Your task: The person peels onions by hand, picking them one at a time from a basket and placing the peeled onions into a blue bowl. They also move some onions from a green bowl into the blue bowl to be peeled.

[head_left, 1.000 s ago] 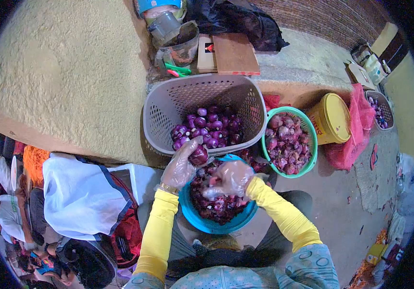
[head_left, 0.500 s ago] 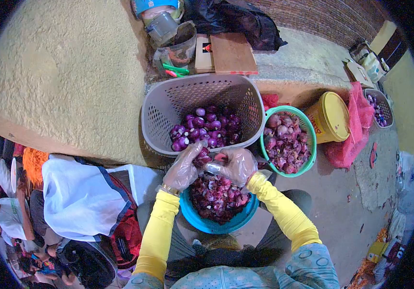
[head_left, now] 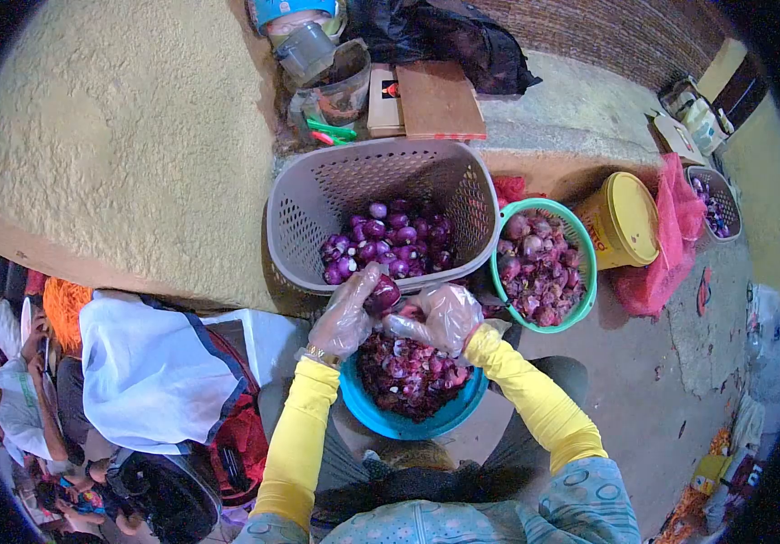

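Note:
My left hand (head_left: 344, 317), in a clear plastic glove, is closed on a red onion (head_left: 382, 296) above the blue basin. My gloved right hand (head_left: 444, 317) is closed just to the right of that onion; reddish skin shows at its fingers, and what else it grips I cannot make out. Below both hands, the blue basin (head_left: 412, 429) holds onion skins (head_left: 408, 376). Peeled purple onions (head_left: 390, 238) lie in the grey perforated basket (head_left: 317, 181) beyond my hands. On the right, a green basket (head_left: 592, 272) contains unpeeled onions (head_left: 539, 263).
A yellow bucket (head_left: 630, 222) and pink mesh bag (head_left: 639, 286) stand at the right. Cardboard (head_left: 440, 100) and a black bag (head_left: 462, 45) rest on the ledge. White cloth (head_left: 150, 372) lies at the left, near another person (head_left: 23, 399).
The onion in my left hand now shows more of its round side. My right hand has shifted slightly, and its fingers are curled more. The person at the left has raised their hands.

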`<control>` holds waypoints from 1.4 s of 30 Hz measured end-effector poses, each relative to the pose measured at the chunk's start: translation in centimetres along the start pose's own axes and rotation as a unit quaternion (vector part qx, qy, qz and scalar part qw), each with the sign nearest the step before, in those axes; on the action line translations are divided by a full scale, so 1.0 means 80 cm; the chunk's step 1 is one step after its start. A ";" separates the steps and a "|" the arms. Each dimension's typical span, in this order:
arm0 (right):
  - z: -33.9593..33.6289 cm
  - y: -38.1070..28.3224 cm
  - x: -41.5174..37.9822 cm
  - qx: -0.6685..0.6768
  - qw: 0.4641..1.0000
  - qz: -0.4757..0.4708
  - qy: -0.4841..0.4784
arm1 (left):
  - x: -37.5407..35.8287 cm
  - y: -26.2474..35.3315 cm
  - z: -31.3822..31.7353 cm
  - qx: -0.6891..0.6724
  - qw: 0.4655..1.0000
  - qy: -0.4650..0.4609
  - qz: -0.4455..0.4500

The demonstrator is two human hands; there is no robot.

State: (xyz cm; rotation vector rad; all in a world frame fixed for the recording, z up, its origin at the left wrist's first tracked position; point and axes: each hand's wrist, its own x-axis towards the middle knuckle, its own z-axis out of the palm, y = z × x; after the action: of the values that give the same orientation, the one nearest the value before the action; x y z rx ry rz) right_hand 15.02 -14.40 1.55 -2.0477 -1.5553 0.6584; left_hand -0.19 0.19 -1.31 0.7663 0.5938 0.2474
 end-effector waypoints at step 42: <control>0.004 0.002 0.001 0.067 0.997 0.021 0.031 | -0.019 0.007 0.004 0.452 0.863 0.029 0.224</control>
State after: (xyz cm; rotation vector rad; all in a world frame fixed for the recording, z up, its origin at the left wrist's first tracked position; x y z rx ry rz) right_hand 14.96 -14.31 1.16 -1.9861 -1.3995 0.6892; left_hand -1.22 -0.25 -0.08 1.8265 0.5727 0.4277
